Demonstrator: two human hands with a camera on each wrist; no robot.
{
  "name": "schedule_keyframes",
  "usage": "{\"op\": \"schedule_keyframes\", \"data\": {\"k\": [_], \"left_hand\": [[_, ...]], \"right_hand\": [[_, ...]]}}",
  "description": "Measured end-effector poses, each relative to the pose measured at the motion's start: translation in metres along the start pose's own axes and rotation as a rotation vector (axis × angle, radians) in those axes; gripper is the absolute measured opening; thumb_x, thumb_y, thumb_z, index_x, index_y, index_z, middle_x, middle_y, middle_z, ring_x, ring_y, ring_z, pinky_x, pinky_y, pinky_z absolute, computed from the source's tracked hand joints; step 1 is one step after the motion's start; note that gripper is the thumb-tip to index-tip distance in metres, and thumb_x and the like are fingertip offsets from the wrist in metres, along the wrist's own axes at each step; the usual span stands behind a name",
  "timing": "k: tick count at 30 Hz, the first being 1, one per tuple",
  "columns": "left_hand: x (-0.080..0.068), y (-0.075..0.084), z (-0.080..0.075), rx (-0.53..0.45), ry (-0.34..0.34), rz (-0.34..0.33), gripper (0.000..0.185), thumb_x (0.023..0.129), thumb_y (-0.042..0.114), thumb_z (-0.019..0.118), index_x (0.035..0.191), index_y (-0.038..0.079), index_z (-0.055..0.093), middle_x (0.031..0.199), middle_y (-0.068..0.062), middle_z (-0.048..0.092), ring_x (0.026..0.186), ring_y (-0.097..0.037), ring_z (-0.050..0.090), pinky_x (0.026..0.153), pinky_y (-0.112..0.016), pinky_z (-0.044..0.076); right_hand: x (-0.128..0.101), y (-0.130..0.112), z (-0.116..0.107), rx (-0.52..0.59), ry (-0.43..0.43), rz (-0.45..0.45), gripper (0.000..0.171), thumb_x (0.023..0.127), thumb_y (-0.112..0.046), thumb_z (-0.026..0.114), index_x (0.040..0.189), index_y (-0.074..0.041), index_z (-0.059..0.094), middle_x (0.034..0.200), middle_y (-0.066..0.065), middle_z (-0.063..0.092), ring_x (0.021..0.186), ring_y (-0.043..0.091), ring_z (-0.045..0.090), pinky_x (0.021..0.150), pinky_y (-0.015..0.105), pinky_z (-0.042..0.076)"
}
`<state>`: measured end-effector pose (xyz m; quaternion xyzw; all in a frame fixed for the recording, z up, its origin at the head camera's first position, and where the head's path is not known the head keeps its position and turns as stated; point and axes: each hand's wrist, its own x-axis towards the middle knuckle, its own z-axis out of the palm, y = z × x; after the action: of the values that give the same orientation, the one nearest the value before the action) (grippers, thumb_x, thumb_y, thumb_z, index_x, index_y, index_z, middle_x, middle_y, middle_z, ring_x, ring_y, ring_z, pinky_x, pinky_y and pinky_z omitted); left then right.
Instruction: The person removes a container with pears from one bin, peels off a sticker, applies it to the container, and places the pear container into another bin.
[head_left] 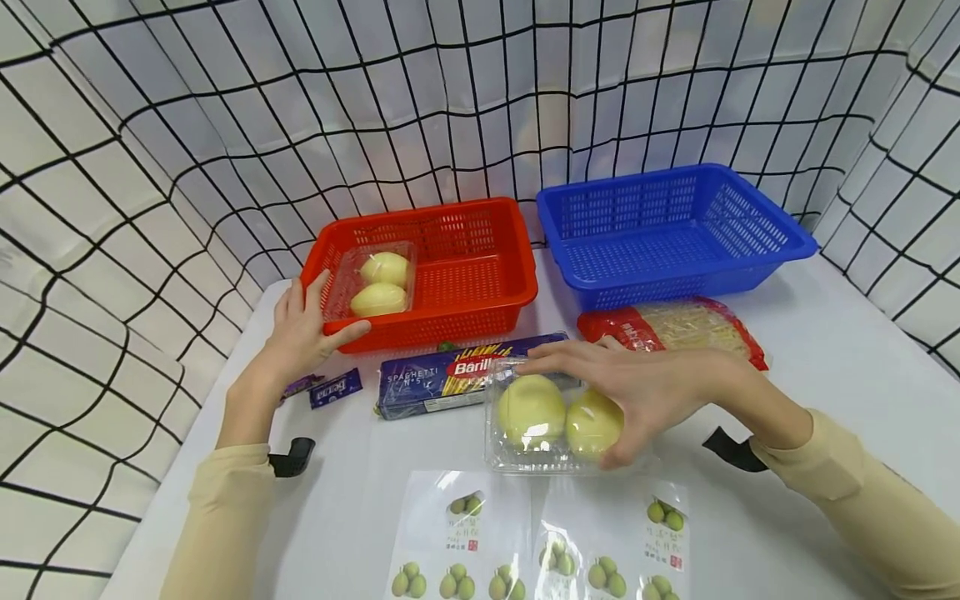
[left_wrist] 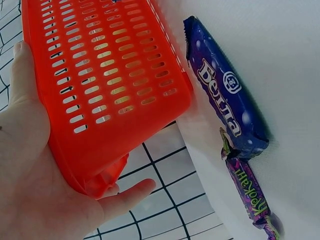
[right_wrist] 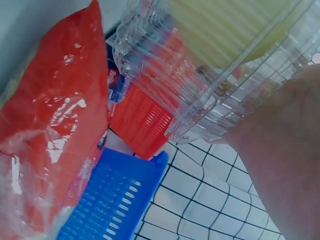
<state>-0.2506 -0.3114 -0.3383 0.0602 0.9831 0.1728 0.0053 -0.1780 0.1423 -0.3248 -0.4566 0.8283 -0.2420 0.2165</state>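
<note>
Near the counter's front edge, the right hand spreads its grip over a clear plastic clamshell of two yellow fruits, likely light, crushable and slippery, best held by its sides, while the left hand clasps the red slotted plastic basket's corner.

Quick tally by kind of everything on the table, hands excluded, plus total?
Baskets: 2, the red basket and the blue basket
Clear fruit clamshells: 2, one in the red basket, one under the right hand
Spaghetti box: 1
Noodle bag: 1
Wrapped candy bars: 2, blue and purple
Fruit sticker sheets: 2
Total: 10
</note>
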Motion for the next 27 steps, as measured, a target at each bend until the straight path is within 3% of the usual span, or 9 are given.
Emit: {"op": "schedule_keyframes", "data": {"k": [4, 9, 27], "left_hand": [[-0.001, -0.002, 0.001, -0.010, 0.003, -0.003, 0.114, 0.092, 0.068, 0.059, 0.165, 0.014, -0.010, 0.168, -0.033, -0.015, 0.153, -0.059, -0.007, 0.105, -0.088, 0.022], [0.000, -0.002, 0.002, -0.017, 0.009, -0.003, 0.115, 0.091, 0.070, 0.058, 0.165, 0.015, -0.012, 0.168, -0.032, -0.014, 0.154, -0.058, -0.007, 0.105, -0.088, 0.022], [0.002, 0.001, 0.000, -0.012, 0.001, -0.009, 0.116, 0.091, 0.069, 0.060, 0.165, 0.015, -0.011, 0.168, -0.032, -0.014, 0.154, -0.057, -0.007, 0.105, -0.087, 0.024]], "right_hand": [[0.003, 0.006, 0.004, -0.001, -0.021, -0.018, 0.103, 0.075, -0.052, 0.077, 0.158, -0.050, 0.016, 0.171, -0.010, 0.014, 0.159, 0.025, 0.011, 0.117, 0.079, 0.022], [0.006, 0.013, 0.008, -0.010, -0.021, -0.056, 0.105, 0.076, -0.053, 0.078, 0.159, -0.048, 0.015, 0.172, -0.005, 0.013, 0.160, 0.027, 0.011, 0.120, 0.080, 0.012], [0.013, 0.018, 0.015, -0.053, -0.030, -0.083, 0.110, 0.076, -0.056, 0.079, 0.161, -0.046, 0.010, 0.173, -0.006, 0.009, 0.161, 0.024, 0.010, 0.121, 0.079, 0.004]]}}
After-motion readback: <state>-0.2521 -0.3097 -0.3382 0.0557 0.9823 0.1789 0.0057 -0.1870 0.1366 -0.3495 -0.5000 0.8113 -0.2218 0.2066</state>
